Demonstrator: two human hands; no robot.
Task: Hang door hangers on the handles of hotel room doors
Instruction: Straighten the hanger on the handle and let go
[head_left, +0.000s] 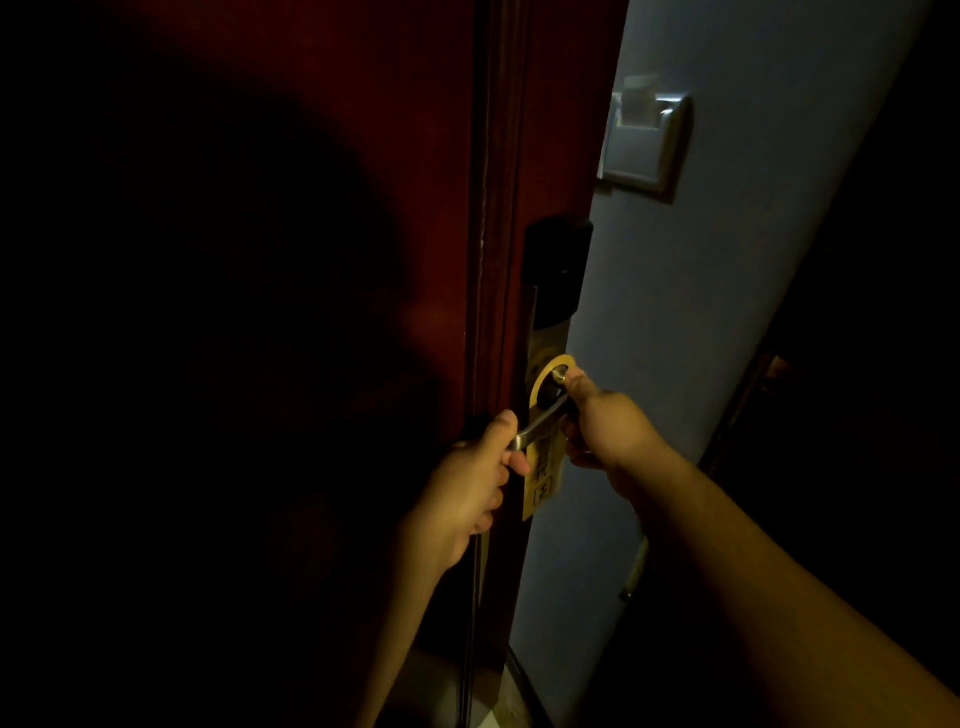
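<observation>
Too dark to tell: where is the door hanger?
Head view, centre: the door hanger loops over the lever handle, between the left hand gripping the lever and the right hand pinching its loop.

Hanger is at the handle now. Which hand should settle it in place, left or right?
Right. The right hand already pinches the door hanger at its loop. The left hand has its grip on the door handle at the free end, so it probably serves best steadying it.
</observation>
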